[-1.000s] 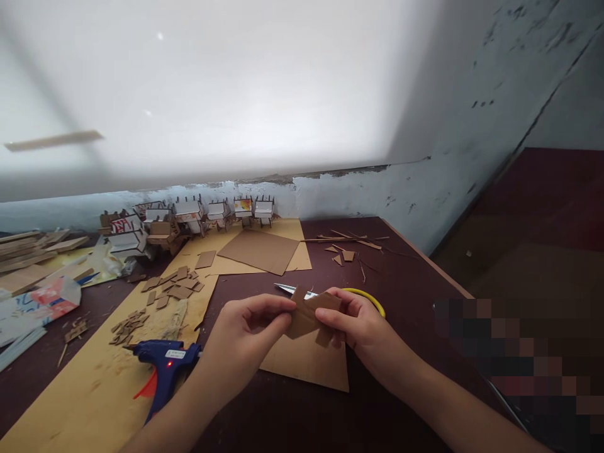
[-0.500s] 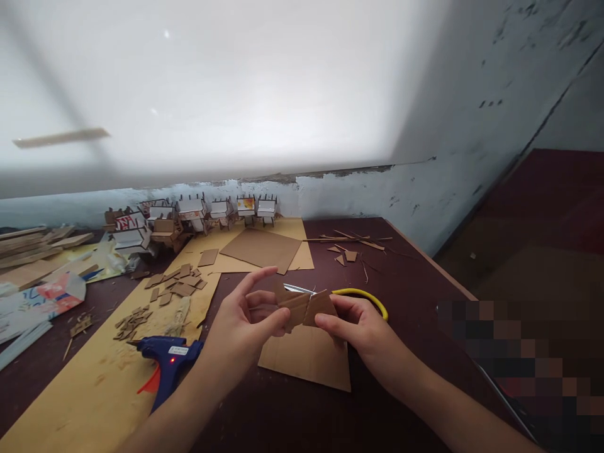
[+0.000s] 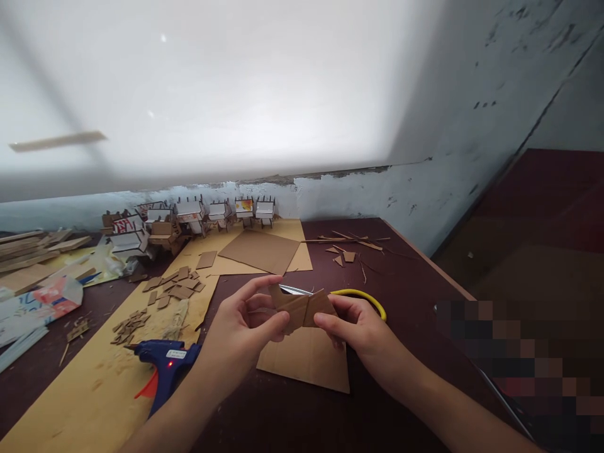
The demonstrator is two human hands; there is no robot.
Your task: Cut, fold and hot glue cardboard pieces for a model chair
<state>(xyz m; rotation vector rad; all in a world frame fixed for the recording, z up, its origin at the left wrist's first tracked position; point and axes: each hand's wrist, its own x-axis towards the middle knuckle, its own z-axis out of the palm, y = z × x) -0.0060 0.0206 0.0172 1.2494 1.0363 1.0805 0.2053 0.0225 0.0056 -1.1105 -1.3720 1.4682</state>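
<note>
My left hand pinches a small brown cardboard piece between thumb and fingers, its index fingertip at the upper corner. A second cardboard piece is gripped in my right hand, thumb in front. The two pieces meet at a slanting line, edge to edge or slightly overlapping; I cannot tell which. Behind them lie scissors with a yellow handle, partly covered by the hands. Under the hands a larger cardboard sheet rests on the dark table.
A blue glue gun with its red light on lies by my left forearm. Small cardboard cutouts are scattered on a yellow board. Several miniature cardboard chairs stand along the wall. Scraps lie at the back right.
My left index finger has come down onto the corner of its cardboard piece. The gap between the two pieces looks narrower. The view has shifted slightly.
</note>
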